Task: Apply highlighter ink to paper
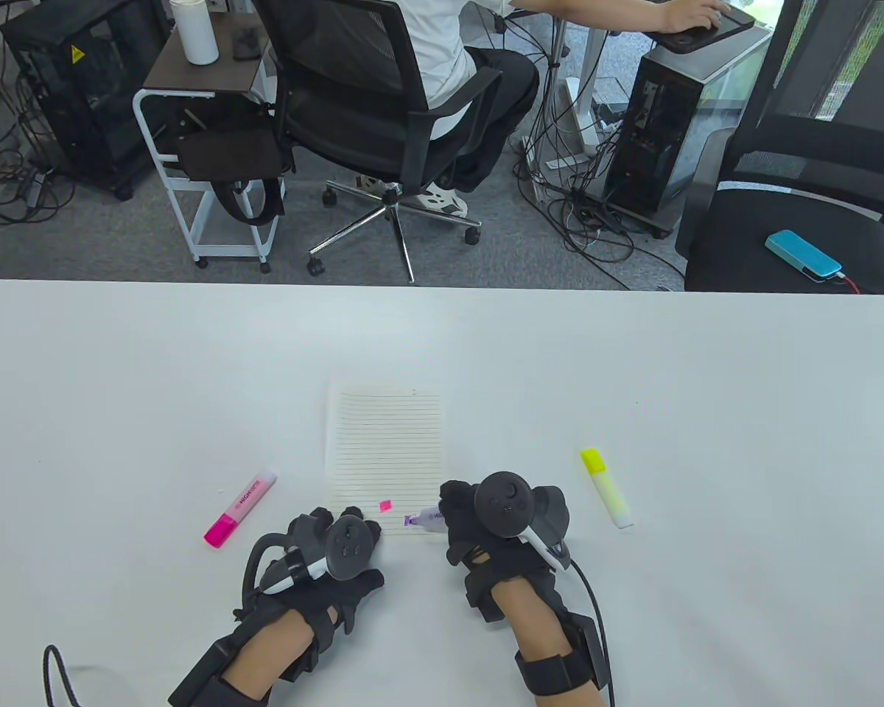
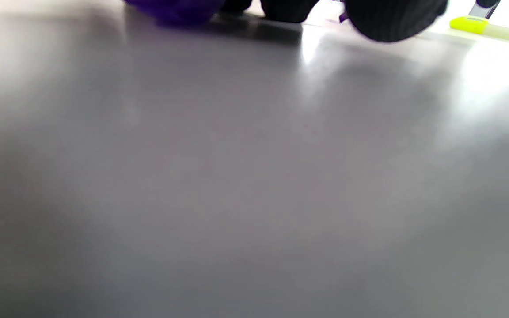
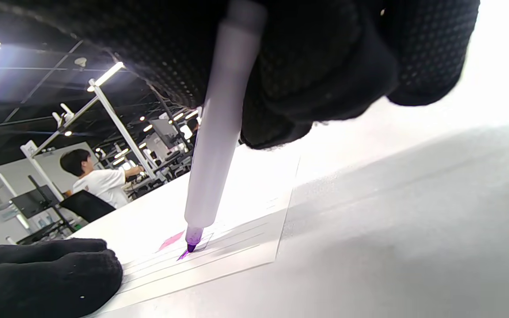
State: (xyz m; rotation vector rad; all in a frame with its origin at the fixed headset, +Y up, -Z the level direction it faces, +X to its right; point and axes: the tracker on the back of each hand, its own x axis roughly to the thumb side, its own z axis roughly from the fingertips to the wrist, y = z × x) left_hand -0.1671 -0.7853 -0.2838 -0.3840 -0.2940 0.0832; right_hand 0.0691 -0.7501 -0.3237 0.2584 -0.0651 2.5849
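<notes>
My right hand [image 1: 504,519] fingers pinch the light, stiff purple highlighter [image 3: 219,132] mid-barrel, tip on thin, slippery paper [image 1: 387,449]; at nine o'clock, left hand [image 1: 335,549] fingers press it flat.

Lined white paper sheet [image 1: 385,449] at centre of white table [image 1: 707,383], pink plastic highlighter [image 1: 239,508] to its left, yellow plastic highlighter [image 1: 606,487] to its right, pale purple highlighter [image 1: 426,520] tip on sheet's near right corner, small pink mark [image 1: 386,505] just left of tip.
</notes>
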